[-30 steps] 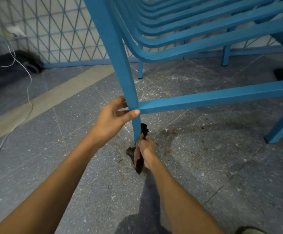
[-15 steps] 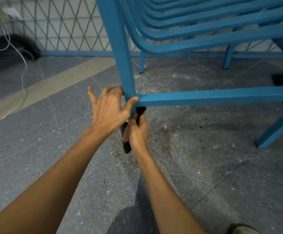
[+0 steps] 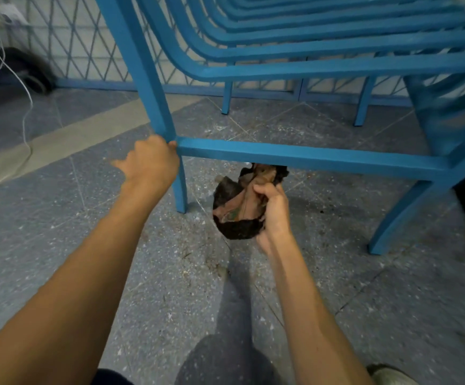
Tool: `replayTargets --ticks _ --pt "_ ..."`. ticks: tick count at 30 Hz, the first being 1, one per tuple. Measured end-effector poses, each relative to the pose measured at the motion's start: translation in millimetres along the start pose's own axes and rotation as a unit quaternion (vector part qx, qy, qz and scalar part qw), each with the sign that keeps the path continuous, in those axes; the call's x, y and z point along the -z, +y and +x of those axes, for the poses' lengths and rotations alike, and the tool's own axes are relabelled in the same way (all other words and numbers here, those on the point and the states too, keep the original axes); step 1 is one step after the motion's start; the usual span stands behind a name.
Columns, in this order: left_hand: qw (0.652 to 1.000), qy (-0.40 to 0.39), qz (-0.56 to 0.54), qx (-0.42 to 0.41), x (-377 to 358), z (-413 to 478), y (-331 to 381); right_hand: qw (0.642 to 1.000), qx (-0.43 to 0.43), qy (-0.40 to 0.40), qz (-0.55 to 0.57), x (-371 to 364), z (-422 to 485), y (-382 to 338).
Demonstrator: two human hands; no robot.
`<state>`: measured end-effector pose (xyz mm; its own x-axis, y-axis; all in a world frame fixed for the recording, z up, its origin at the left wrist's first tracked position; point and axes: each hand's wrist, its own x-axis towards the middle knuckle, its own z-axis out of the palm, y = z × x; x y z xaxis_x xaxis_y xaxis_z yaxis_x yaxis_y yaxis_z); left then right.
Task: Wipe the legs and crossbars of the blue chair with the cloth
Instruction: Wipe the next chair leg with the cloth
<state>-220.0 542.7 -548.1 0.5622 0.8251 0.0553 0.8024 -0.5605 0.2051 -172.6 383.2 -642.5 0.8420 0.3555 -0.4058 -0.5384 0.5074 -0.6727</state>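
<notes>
Cloth [image 3: 241, 208] bunched in right hand [image 3: 274, 208], its top at the underside of the crossbar [image 3: 309, 157] just above that hand. Left hand [image 3: 150, 162] grips leg [image 3: 180, 190] at the joint. Looks mid-task: crossbar underway, other legs probably still to do, can't confirm.

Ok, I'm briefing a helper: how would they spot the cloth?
Find the blue chair and its low crossbar. Just under that bar, the right hand grips the cloth. It is the only crumpled, dark brown thing among smooth blue bars.
</notes>
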Motion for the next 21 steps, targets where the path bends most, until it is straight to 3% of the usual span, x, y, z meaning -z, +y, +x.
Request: replayTargets --ticks 2,5,7,9,11,14,17,19,21 --pt "0.997 -0.024 0.057 -0.055 11.1 -12.9 24.4 1.000 0.009 0.002 0.012 6.4 1.0 -8.2" --pt "0.975 0.032 -0.001 -0.218 17.0 -54.1 76.8 0.999 0.018 0.027 0.003 15.6 -6.2 -23.0" --pt "0.931 0.056 -0.102 -0.345 8.8 -84.1 112.6 0.997 0.024 0.063 -0.023 23.2 -14.9 -42.8" --pt "0.891 -0.006 -0.152 -0.428 -12.5 -100.2 139.7 0.994 0.036 0.095 -0.048 38.0 -22.7 -63.1" --pt "0.874 -0.067 -0.148 -0.458 -37.4 -103.4 154.7 0.986 0.071 0.119 -0.090 57.5 -30.5 -79.6" --pt "0.868 -0.048 -0.145 -0.472 -58.6 -99.9 163.3 0.949 0.124 0.224 -0.181 90.1 -54.4 -106.6" --pt "0.866 -0.045 -0.173 -0.466 -60.8 -97.3 163.9 0.921 0.108 0.244 -0.284 118.6 -76.9 -128.8" --pt "0.866 -0.050 -0.174 -0.467 -58.0 -101.0 163.8 0.861 0.081 0.203 -0.459 133.4 -87.9 -148.2" --pt "0.868 -0.051 -0.174 -0.463 -53.3 -102.3 165.0 0.741 0.066 0.121 -0.658 139.4 -97.2 -177.4"
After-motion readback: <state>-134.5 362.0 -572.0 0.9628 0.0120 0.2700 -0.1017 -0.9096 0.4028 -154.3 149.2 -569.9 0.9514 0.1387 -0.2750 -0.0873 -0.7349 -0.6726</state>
